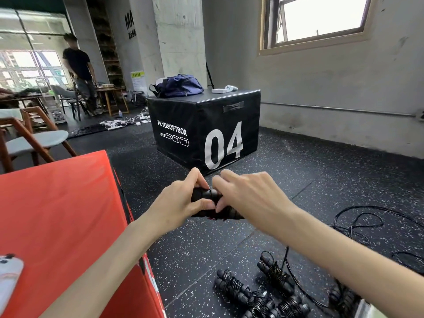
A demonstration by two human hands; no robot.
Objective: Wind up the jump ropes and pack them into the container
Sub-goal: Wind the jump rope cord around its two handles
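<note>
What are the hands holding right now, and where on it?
Both hands hold one jump rope by its black handles: left hand pinches the handle ends, right hand curls over the bundle beside it.

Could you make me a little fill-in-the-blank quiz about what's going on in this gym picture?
1. Both hands, left hand and right hand, hold a ____ jump rope.
2. The black box shows the number ____.
3. The phone lies on the ____ box.
4. The blue bag sits on the ____ box.

Missing words: black; 04; red; black
</note>
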